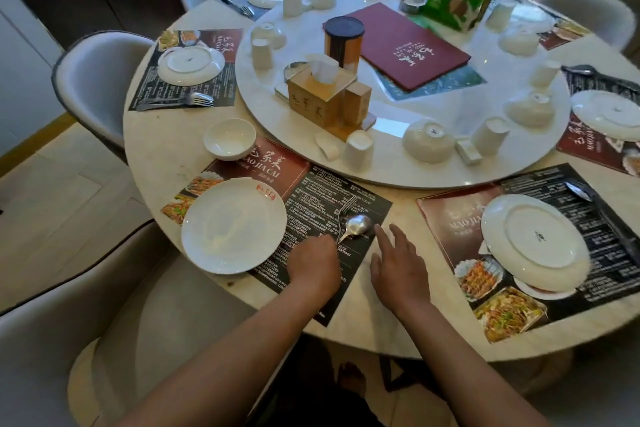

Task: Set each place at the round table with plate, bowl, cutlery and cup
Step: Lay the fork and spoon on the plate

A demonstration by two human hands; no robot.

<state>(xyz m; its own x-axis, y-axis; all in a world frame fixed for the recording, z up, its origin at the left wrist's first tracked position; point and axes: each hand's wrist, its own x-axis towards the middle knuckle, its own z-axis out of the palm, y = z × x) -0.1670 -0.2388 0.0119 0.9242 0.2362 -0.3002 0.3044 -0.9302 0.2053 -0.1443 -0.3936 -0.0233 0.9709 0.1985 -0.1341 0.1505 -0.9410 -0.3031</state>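
1. Your left hand [313,262] rests on the near placemat [332,215], fingers curled over the handles of the spoon [356,224] and fork [348,210]; whether it pinches them you cannot tell, the knuckles hide the contact. Your right hand [398,260] lies released, fingers straight, tip just beside the spoon bowl
2. Risk: the spoon lies across the fork, touching. Drag one and the other skids toward the table's near edge
3. The plate [233,225] sits upright at the mat's left end, its rim past the mat's near-left corner and close to the table edge. A forearm sweep to the left could nudge it off
4. The bowl [229,139] stands upright just off the mat's far-left corner. This place lacks a cup: the nearest cup [358,151] stands on the near rim of the turntable [398,170], with a small white rest just beside it
5. Risk: reaching for that cup, you may knock the rest or turn the turntable, toppling cups
6. The next plate [535,243] to the right lies face down on its mat, near side looking propped, so it may rock or slide when you flip it
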